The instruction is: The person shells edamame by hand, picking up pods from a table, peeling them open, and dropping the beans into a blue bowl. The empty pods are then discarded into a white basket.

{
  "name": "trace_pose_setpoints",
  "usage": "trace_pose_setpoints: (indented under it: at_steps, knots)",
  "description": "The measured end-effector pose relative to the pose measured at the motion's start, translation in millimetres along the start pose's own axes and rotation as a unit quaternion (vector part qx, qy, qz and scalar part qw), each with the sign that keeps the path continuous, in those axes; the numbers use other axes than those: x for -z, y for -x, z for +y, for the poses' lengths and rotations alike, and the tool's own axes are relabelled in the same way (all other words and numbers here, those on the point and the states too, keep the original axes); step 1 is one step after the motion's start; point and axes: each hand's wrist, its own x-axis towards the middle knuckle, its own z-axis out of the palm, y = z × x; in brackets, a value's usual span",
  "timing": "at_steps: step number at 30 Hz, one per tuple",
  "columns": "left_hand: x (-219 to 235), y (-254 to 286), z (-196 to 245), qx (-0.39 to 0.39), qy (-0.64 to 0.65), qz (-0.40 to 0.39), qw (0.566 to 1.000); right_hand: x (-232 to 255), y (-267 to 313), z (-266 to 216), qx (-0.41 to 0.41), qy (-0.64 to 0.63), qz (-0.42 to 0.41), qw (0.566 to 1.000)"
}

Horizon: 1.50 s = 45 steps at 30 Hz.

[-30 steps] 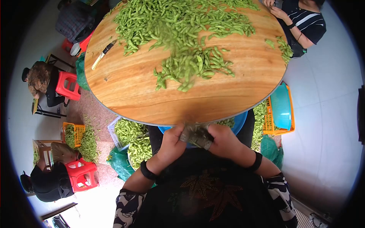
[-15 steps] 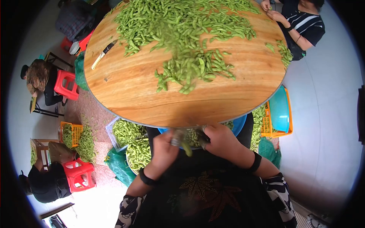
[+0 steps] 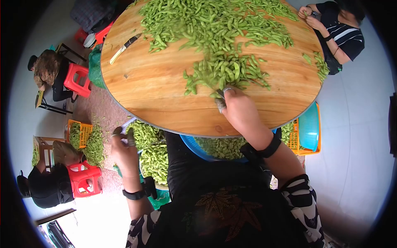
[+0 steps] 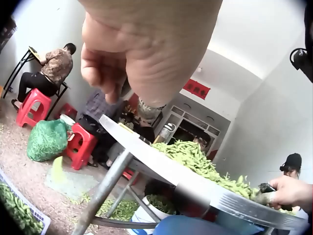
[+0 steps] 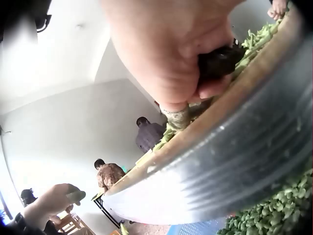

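My right hand (image 3: pixel 242 109) reaches over the round wooden table (image 3: pixel 149 99), gripping a black-handled tool (image 5: pixel 220 62) whose working end is hidden. Its wrapped thumb is right at the near edge of a small heap of green soybean pods (image 3: pixel 227 72). My left hand (image 3: pixel 126 155) hangs off the table's left side, above the floor, thumb and fingers apart with nothing between them. Dark covers wrap some of its fingertips. Below it in the left wrist view, a single green pod (image 4: pixel 57 170) shows blurred in the air.
A larger pod pile (image 3: pixel 198 20) covers the table's far side, with a knife (image 3: pixel 124 48) to its left. A blue basin (image 3: pixel 192 146) of beans sits at my lap, a crate of pods (image 3: pixel 144 134) to its left. Other people sit around on red stools (image 3: pixel 77 80).
My hands, together at the table's near edge before, have parted. The left swung out to the left; the right moved forward to the small heap with the black-handled tool.
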Motion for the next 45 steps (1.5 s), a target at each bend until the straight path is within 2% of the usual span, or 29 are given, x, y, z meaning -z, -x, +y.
trace_pose_setpoints:
  at_steps: [2, 3, 4, 5, 6, 7, 8, 9, 10, 12, 14, 15, 17, 19, 20, 21, 23, 24, 28, 30, 31, 33, 37, 38, 39, 40, 42, 43, 45]
  knots:
    - [-11.7, 7.9, 30.8, -0.067, 0.086, -0.059, 0.992, 8.5, 10.3, 0.9, 0.024, 0.015, 0.007, 1.0]
    - [-16.4, 9.6, 56.4, -0.139, 0.171, -0.088, 0.971, 14.5, 16.5, 0.8, 0.021, -0.077, 0.025, 0.997]
    - [-21.3, 15.8, 75.5, -0.118, 0.246, -0.173, 0.946, 20.3, 22.9, 0.3, 0.016, -0.168, 0.043, 0.985]
    - [-33.8, 23.2, 88.8, -0.131, 0.29, -0.219, 0.922, 25.6, 30.1, -0.3, 0.016, -0.165, 0.041, 0.985]
    - [-37.5, 26.0, 106.4, -0.129, 0.355, -0.284, 0.881, 31.2, 38.4, -0.9, -0.079, -0.337, -0.066, 0.936]
    - [-44.0, 27.9, 119.5, -0.141, 0.401, -0.33, 0.843, 37.2, 46.2, -2.7, -0.172, -0.492, -0.167, 0.837]
    - [-52.0, 32.1, 124.3, -0.126, 0.438, -0.384, 0.803, 43.0, 52.2, -8.6, -0.172, -0.547, -0.172, 0.801]
    - [-58.2, 35.3, 128.5, -0.111, 0.472, -0.437, 0.758, 41.0, 59.5, -4.8, -0.202, -0.523, -0.196, 0.805]
    - [-60.2, 37.5, 132.8, -0.113, 0.473, -0.439, 0.756, 38.1, 64.1, -1.5, -0.165, -0.506, -0.165, 0.83]
    - [-59.2, 37.4, 140.6, 0.03, 0.546, -0.468, 0.694, 37.1, 70.9, 1.6, -0.13, -0.49, -0.132, 0.852]
    - [-55.8, 34.8, 142.8, 0.05, 0.56, -0.466, 0.683, 37.8, 76.4, 1.7, -0.055, -0.441, -0.088, 0.892]
    - [-54.9, 34.1, 143.0, 0.07, 0.576, -0.46, 0.672, 39.6, 77.4, 1.9, -0.055, -0.443, -0.089, 0.89]
    - [-53.7, 35.0, 141.7, 0.085, 0.564, -0.47, 0.673, 43.7, 78.9, 1.8, -0.022, -0.466, -0.158, 0.871]
    - [-54.0, 36.4, 141.5, 0.101, 0.553, -0.482, 0.672, 30.6, 80.5, 5.2, 0.003, -0.473, -0.136, 0.871]
    - [-55.9, 37.6, 141.8, 0.071, 0.552, -0.464, 0.69, 27.0, 80.5, 5.1, 0.026, -0.478, -0.111, 0.871]
    - [-57.3, 39.4, 141.7, 0.043, 0.549, -0.447, 0.705, 27.6, 81.4, 5.7, 0.022, -0.48, -0.113, 0.869]
    - [-58.8, 41.4, 138.0, 0.06, 0.538, -0.46, 0.704, 35.5, 82.2, 4.7, -0.025, -0.485, -0.159, 0.86]
    - [-59.9, 41.5, 136.4, 0.07, 0.531, -0.467, 0.704, 42.0, 80.9, 2.4, -0.09, -0.508, -0.199, 0.833]
    - [-62.2, 41.5, 134.2, 0.041, 0.505, -0.468, 0.724, 41.0, 81.5, 2.0, -0.102, -0.524, -0.195, 0.823]
    - [-64.5, 41.4, 133.3, -0.093, 0.431, -0.43, 0.787, 37.6, 82.7, 3.1, -0.083, -0.504, -0.193, 0.838]
    - [-65.1, 42.8, 133.1, -0.093, 0.431, -0.432, 0.787, 36.7, 82.5, 3.8, -0.084, -0.505, -0.192, 0.837]
    - [-66.3, 46.9, 132.2, -0.259, 0.269, -0.31, 0.874, 35.4, 82.4, 5.1, -0.103, -0.511, -0.204, 0.829]
    - [-64.9, 51.8, 129.3, -0.324, 0.234, -0.253, 0.881, 28.3, 83.7, 9.7, -0.159, -0.526, -0.235, 0.802]
    - [-58.1, 49.1, 128.0, -0.125, 0.395, -0.426, 0.804, 33.0, 83.1, 9.4, -0.22, -0.64, -0.279, 0.681]
    - [-54.3, 46.8, 126.6, 0.088, 0.514, -0.557, 0.646, 35.7, 83.1, 10.0, -0.274, -0.733, -0.314, 0.538]
    - [-54.1, 45.6, 125.1, 0.088, 0.513, -0.558, 0.646, 35.2, 84.1, 11.8, -0.274, -0.734, -0.312, 0.537]
    - [-54.6, 44.0, 123.6, 0.274, 0.649, -0.596, 0.387, 32.3, 85.7, 15.5, -0.24, -0.806, -0.346, 0.416]
    - [-57.5, 44.1, 124.2, 0.271, 0.649, -0.596, 0.388, 31.3, 85.1, 16.8, -0.237, -0.806, -0.345, 0.418]
    - [-63.3, 46.2, 127.4, 0.176, 0.568, -0.581, 0.556, 28.9, 86.4, 18.0, -0.271, -0.75, -0.313, 0.516]
